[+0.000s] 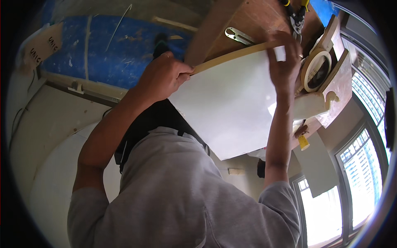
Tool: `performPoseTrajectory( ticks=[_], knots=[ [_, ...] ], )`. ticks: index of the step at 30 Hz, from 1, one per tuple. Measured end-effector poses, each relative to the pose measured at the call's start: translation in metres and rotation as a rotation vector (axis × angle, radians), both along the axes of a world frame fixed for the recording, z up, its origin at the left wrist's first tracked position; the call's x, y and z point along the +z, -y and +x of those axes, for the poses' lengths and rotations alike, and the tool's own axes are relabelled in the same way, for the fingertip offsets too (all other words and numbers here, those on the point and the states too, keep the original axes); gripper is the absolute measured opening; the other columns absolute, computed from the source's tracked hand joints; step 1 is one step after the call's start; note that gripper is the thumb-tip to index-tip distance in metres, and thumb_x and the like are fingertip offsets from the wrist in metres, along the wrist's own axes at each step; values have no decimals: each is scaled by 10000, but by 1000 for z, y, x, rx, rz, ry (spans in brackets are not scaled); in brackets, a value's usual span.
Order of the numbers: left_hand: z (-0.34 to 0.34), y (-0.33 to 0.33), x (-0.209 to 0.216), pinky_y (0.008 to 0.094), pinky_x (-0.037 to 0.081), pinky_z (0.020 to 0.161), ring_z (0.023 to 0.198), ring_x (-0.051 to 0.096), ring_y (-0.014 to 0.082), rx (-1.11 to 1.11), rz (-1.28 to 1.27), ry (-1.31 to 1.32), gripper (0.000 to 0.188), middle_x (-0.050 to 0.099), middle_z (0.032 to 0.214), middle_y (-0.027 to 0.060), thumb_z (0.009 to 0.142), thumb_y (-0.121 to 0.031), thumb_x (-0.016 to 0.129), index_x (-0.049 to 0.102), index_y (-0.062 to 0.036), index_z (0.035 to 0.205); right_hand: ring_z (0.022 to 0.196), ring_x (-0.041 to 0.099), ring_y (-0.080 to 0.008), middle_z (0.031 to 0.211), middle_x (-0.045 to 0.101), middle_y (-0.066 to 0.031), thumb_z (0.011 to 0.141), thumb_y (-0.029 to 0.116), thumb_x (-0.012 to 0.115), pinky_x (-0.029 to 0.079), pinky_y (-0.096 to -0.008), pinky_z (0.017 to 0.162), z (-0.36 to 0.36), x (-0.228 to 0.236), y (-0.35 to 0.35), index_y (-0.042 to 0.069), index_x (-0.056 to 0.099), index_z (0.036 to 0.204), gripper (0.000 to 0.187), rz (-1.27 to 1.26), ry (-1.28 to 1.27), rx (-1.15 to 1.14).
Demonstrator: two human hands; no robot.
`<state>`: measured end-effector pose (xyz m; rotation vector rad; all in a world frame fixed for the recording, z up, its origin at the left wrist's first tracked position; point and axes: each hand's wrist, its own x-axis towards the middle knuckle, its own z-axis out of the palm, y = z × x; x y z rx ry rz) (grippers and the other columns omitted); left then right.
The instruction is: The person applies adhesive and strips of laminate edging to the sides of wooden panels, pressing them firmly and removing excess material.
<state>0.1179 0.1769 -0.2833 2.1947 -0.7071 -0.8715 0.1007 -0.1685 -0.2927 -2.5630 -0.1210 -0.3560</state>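
A white panel (231,99) with a tan wooden-coloured strip (231,58) along its far edge lies in front of me, tilted, its near corner jutting toward my right. My left hand (163,76) pinches the left end of that strip between thumb and fingers. At the strip's right end is my right hand (285,66), thumb on the near side and fingers bent over the edge. Motion smears its fingers, so its grip is unclear. Beyond the strip, a silver utility knife (239,35) rests on the brown wooden surface (264,20).
Snips with yellow-and-black handles (297,20) lie at the far right. Near my right hand are a cream roll (308,72) and a whitish bottle (310,106) on its side. Blue sheeting (109,53) covers the floor at far left. Windows (359,165) stand at right.
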Motion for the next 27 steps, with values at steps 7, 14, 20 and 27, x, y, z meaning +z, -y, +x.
performPoseTrajectory(
  ticks=[7, 14, 20, 27],
  knots=[
    [0, 2, 2, 439, 538, 836, 937, 676, 341, -2, 27, -9, 247, 778, 949, 117, 810, -73, 829, 802, -45, 1054, 1000, 702, -211, 1053, 769, 22, 835, 141, 848, 443, -407, 997, -17, 6, -86, 111, 754, 968, 166, 230, -403, 417],
    [-2, -4, -7, 428, 540, 855, 928, 671, 323, 26, 4, -103, 247, 787, 963, 101, 807, -71, 831, 812, -54, 1053, 999, 691, -160, 958, 760, 53, 835, 166, 846, 394, -415, 1032, -20, -5, -99, 136, 757, 927, 132, 188, -392, 453],
    [2, -3, -5, 434, 531, 842, 900, 665, 344, -65, -28, -3, 184, 762, 925, 134, 832, -60, 799, 803, -49, 1016, 1012, 693, -195, 959, 766, 23, 809, 157, 843, 404, -417, 1020, -24, -18, -100, 127, 774, 903, 120, 219, -336, 480],
    [4, 11, 5, 473, 537, 696, 787, 691, 417, -14, -18, -36, 141, 707, 881, 219, 898, 27, 678, 718, -4, 1030, 1095, 672, -266, 1080, 767, -26, 799, 180, 854, 425, -439, 1063, -20, -7, -92, 126, 795, 989, 206, 292, -313, 411]
  ],
)
